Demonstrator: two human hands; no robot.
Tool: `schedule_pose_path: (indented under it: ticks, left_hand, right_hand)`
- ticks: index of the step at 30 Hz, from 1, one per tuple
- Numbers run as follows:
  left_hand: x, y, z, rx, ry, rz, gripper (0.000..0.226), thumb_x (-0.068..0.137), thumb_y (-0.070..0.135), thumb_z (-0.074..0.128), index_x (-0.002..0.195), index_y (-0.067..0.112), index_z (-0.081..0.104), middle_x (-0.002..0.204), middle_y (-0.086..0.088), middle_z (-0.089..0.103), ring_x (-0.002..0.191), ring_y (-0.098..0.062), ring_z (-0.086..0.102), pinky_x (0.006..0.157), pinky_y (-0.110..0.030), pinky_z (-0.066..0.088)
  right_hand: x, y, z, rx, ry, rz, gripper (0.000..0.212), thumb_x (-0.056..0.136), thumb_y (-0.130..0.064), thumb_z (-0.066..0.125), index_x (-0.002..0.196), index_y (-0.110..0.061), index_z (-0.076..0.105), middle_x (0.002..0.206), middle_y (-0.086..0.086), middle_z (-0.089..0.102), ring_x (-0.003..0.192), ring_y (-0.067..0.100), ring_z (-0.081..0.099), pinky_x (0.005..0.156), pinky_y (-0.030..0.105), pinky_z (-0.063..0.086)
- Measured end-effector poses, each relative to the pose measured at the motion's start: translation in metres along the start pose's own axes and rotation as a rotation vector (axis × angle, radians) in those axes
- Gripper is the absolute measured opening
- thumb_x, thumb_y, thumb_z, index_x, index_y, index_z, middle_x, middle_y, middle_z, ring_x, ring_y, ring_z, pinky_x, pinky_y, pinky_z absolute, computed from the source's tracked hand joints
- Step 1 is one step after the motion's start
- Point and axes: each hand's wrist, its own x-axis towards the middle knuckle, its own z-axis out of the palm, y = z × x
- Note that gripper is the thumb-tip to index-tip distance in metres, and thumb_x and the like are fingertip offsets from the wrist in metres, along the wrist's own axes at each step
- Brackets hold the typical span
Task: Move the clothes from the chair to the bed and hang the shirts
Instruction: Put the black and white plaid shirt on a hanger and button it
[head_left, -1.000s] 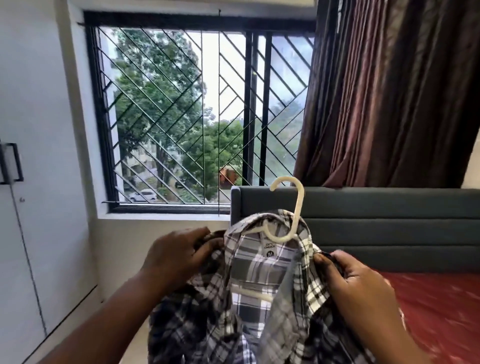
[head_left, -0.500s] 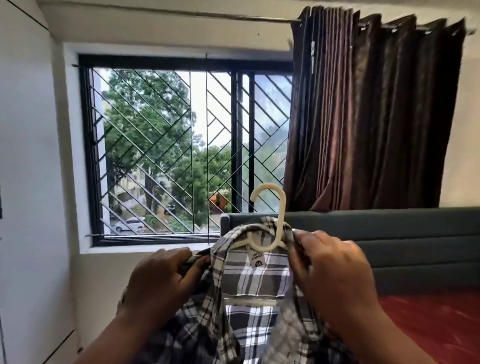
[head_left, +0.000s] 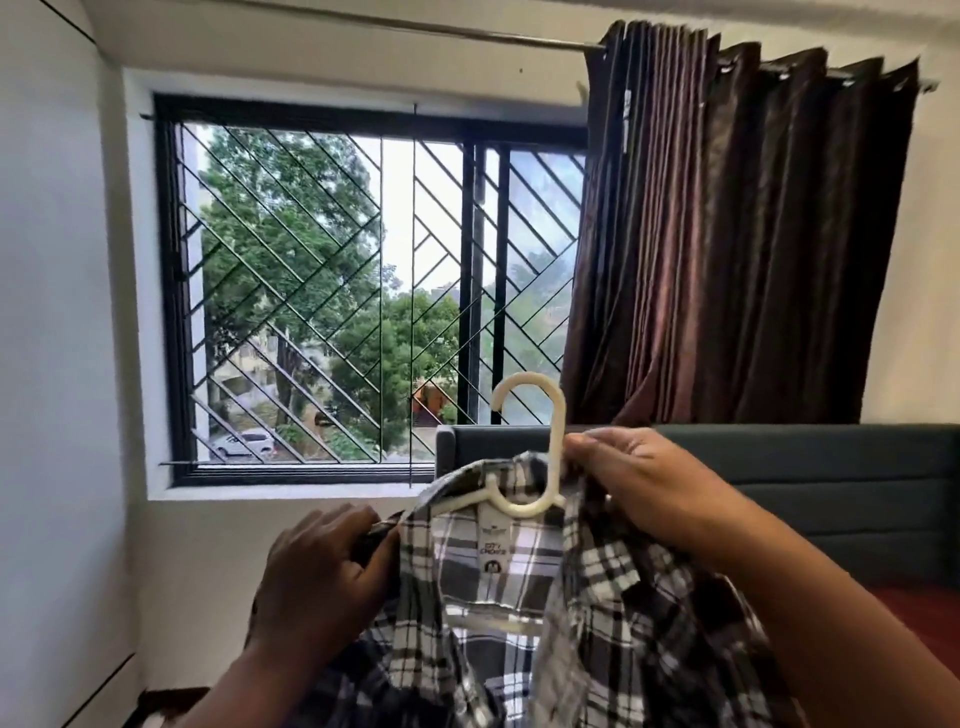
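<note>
Black-and-white plaid shirt, cream hanger, maroon curtain, red bed.

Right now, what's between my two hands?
In the head view, the plaid shirt's collar and label, draped on the cream hanger, span the gap between the left hand and right hand.

You have two bare hands, your left hand and your right hand. Your arms are bare too. You wear no sleeves, rings or watch that show.
</note>
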Motion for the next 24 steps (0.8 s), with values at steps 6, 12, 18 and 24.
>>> schedule_pose_path:
  ticks: [6, 12, 18, 24]
  left_hand:
    - [0.016, -0.004, -0.010, -0.071, 0.128, -0.213, 0.055, 0.076, 0.068, 0.036, 0.052, 0.019, 0.044, 0.053, 0.003, 0.045, 0.060, -0.028, 0.047, 0.052, -0.034, 0.032]
    - [0.058, 0.014, 0.001, 0.158, -0.012, -0.180, 0.065, 0.086, 0.069, 0.035, 0.075, 0.012, 0.065, 0.079, -0.019, 0.065, 0.079, -0.035, 0.062, 0.065, -0.036, 0.041]
    - [0.066, 0.036, 0.020, 0.244, 0.051, -0.095, 0.045, 0.091, 0.051, 0.038, 0.093, 0.012, 0.061, 0.084, -0.012, 0.063, 0.072, -0.019, 0.043, 0.069, -0.034, 0.032]
    - [0.064, -0.021, -0.011, 0.202, 0.021, 0.251, 0.055, 0.088, 0.055, 0.045, 0.108, 0.007, 0.062, 0.091, -0.016, 0.066, 0.084, -0.032, 0.063, 0.076, -0.043, 0.044]
  right_hand:
    - [-0.017, 0.027, -0.035, -0.563, 0.130, -0.064, 0.088, 0.061, -0.097, 0.023, 0.129, -0.045, 0.043, 0.116, -0.014, 0.059, 0.108, 0.014, 0.054, 0.093, 0.041, 0.044]
    - [-0.013, 0.038, -0.014, -0.584, 0.513, -0.174, 0.032, 0.092, -0.060, 0.045, 0.110, -0.038, 0.060, 0.095, 0.000, 0.072, 0.093, 0.031, 0.066, 0.067, 0.037, 0.045]
    - [-0.005, 0.070, 0.001, -0.655, 0.616, -0.154, 0.023, 0.090, -0.047, 0.063, 0.099, -0.027, 0.072, 0.095, 0.006, 0.072, 0.090, 0.034, 0.067, 0.059, 0.034, 0.040]
    - [-0.008, 0.088, -0.004, -0.595, 0.626, -0.006, 0.036, 0.094, -0.049, 0.053, 0.084, -0.016, 0.059, 0.089, 0.013, 0.070, 0.091, 0.039, 0.063, 0.059, 0.036, 0.031]
